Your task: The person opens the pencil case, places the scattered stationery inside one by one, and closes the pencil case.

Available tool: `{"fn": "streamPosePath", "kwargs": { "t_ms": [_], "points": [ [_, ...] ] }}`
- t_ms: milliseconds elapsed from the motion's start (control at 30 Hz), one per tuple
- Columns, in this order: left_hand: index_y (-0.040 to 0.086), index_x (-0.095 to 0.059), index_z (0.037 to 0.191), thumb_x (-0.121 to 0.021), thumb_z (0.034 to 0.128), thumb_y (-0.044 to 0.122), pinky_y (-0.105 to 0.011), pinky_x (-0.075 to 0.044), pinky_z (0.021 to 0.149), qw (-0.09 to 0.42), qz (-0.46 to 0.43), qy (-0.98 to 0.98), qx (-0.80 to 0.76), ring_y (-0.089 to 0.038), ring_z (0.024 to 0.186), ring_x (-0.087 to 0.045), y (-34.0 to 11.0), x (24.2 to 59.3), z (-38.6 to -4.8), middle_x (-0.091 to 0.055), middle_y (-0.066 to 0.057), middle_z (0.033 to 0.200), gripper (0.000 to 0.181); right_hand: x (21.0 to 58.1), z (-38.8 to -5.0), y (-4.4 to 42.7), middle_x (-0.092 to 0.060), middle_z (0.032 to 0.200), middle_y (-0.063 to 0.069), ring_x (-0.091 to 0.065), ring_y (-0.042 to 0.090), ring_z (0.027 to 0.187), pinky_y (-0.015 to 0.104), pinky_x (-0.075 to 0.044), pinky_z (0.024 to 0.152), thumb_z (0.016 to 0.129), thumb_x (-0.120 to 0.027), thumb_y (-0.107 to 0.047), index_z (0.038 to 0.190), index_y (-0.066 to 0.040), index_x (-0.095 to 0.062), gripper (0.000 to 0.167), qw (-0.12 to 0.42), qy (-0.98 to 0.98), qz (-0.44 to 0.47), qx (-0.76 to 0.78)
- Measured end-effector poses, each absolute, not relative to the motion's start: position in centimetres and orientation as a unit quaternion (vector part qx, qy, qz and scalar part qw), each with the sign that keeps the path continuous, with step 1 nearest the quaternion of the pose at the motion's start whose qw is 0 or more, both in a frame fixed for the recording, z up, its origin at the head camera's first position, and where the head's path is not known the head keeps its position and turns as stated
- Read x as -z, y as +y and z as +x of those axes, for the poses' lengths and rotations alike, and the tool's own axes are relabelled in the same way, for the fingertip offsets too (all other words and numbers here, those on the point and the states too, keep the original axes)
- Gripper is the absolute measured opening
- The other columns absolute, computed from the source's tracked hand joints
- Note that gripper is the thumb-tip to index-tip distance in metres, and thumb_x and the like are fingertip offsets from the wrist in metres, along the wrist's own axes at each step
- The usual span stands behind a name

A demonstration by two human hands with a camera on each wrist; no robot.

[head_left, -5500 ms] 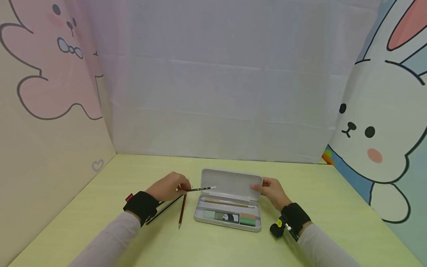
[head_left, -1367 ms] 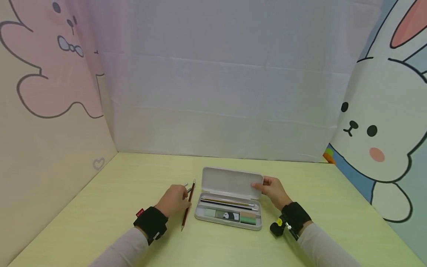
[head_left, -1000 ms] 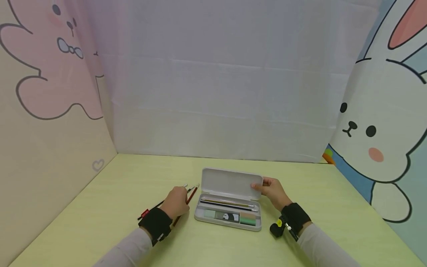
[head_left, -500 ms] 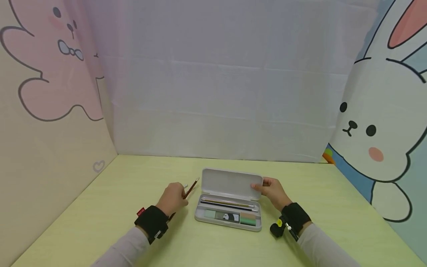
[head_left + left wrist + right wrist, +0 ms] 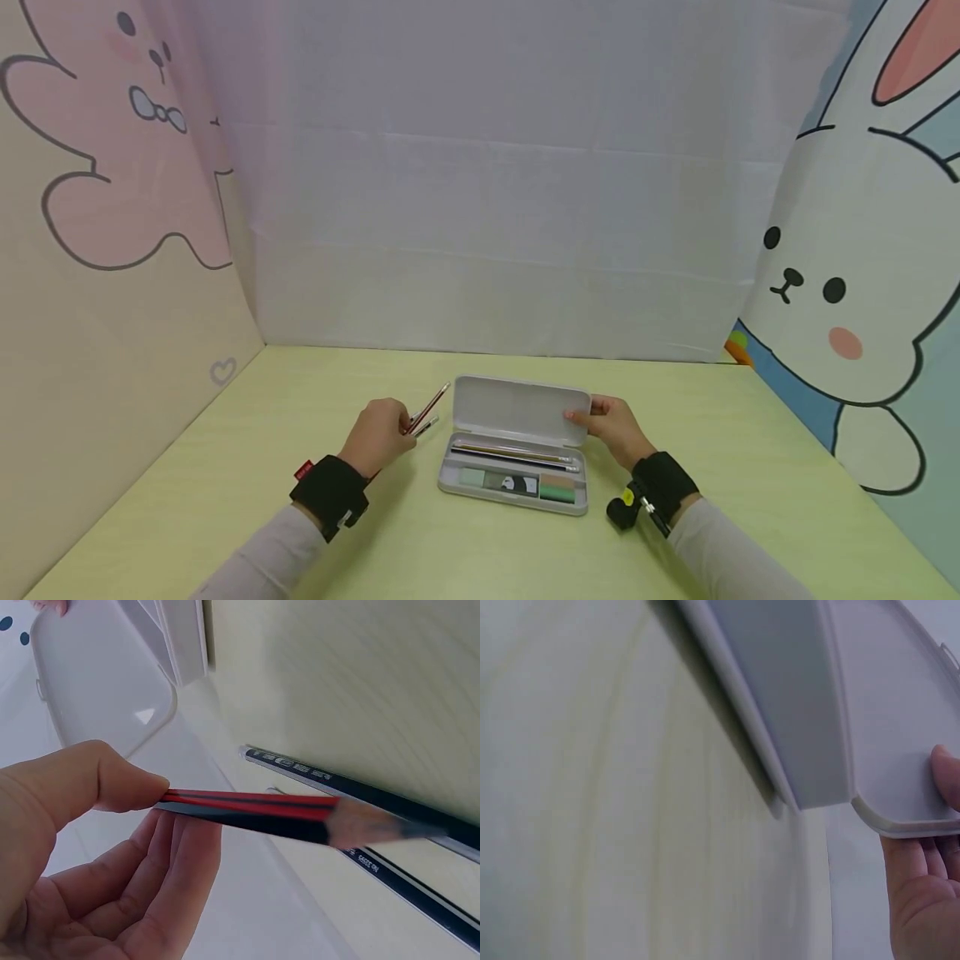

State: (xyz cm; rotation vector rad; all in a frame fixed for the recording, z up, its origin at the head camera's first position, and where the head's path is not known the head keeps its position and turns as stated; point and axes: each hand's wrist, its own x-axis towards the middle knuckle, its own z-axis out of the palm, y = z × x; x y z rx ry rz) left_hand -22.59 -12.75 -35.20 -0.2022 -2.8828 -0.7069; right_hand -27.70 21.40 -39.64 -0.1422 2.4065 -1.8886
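Nearest me, I count two black wrist straps, the left strap (image 5: 330, 493) bearing a red tag whose writing is too small for me to read. Past it, the left hand (image 5: 378, 437) has its grip pinching one red-and-black pencil (image 5: 247, 811) between thumb and fingers, tilted above the surface (image 5: 480, 550); from the head view its point is hidden by the hand. Two dark pencils (image 5: 424, 896) lie below, cut off at my left wrist view's edge. On one I make out "No." before blurred digits; the other's lettering is upside down.

To the right sits one pencil case (image 5: 517, 502), holding two pencils in its back compartment, one yellowish (image 5: 510, 453) and one dark. The front compartment carries small blocks I can't count surely; one shows a panda (image 5: 519, 485). The right hand (image 5: 617, 429) pinches the raised lid (image 5: 517, 408) at its right edge, fingers mostly hidden behind. Farthest back hangs one white cloth (image 5: 495, 192).
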Motion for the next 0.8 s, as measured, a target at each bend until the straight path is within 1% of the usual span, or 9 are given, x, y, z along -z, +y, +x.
{"fn": "streamPosePath", "kwargs": {
  "t_ms": [167, 300, 533, 667, 800],
  "points": [
    [0.001, -0.065, 0.073, -0.076, 0.0734, 0.002, -0.026, -0.039, 0.056, 0.091, -0.076, -0.961, 0.249, -0.016, 0.061, -0.048, -12.4, 35.2, -22.6, -0.059, -0.006, 0.066, 0.011, 39.5, -27.7, 21.4, -0.073, 0.105, 0.009, -0.066, 0.006, 0.089, 0.030, -0.056, 0.084, 0.087, -0.069, -0.012, 0.121, 0.012, -0.058, 0.043, 0.038, 0.784, -0.050, 0.618],
    [0.001, -0.065, 0.072, -0.077, 0.0729, 0.003, -0.025, -0.038, 0.054, 0.109, -0.083, -0.960, 0.246, -0.016, 0.060, -0.047, -12.2, 35.2, -22.6, -0.058, -0.005, 0.064, 0.012, 39.5, -27.6, 21.5, -0.073, 0.103, 0.006, -0.065, 0.003, 0.087, 0.028, -0.056, 0.083, 0.088, -0.069, -0.013, 0.122, 0.013, -0.058, 0.044, 0.038, 0.783, -0.055, 0.619],
    [0.001, -0.066, 0.075, -0.076, 0.0734, 0.003, -0.024, -0.039, 0.054, 0.133, -0.101, -0.954, 0.249, -0.014, 0.058, -0.047, -11.8, 35.4, -22.5, -0.058, -0.004, 0.064, 0.010, 39.6, -27.6, 21.5, -0.074, 0.102, 0.007, -0.066, 0.004, 0.087, 0.026, -0.056, 0.081, 0.087, -0.069, -0.014, 0.121, 0.013, -0.058, 0.045, 0.038, 0.784, -0.054, 0.618],
    [0.002, -0.066, 0.075, -0.074, 0.0736, 0.001, -0.024, -0.039, 0.054, 0.130, -0.128, -0.950, 0.255, -0.013, 0.058, -0.046, -11.2, 35.2, -22.5, -0.057, -0.002, 0.063, 0.008, 39.5, -27.6, 21.6, -0.073, 0.104, 0.009, -0.066, 0.005, 0.089, 0.027, -0.056, 0.082, 0.088, -0.069, -0.014, 0.122, 0.013, -0.058, 0.045, 0.037, 0.785, -0.055, 0.616],
    [0.004, -0.067, 0.076, -0.073, 0.0740, 0.000, -0.023, -0.039, 0.054, 0.115, -0.189, -0.945, 0.241, -0.012, 0.059, -0.046, -10.4, 35.0, -22.8, -0.056, 0.000, 0.064, 0.007, 39.5, -27.6, 21.6, -0.073, 0.105, 0.009, -0.066, 0.005, 0.089, 0.028, -0.056, 0.083, 0.087, -0.069, -0.014, 0.122, 0.013, -0.058, 0.045, 0.037, 0.787, -0.054, 0.613]
  ]
}}
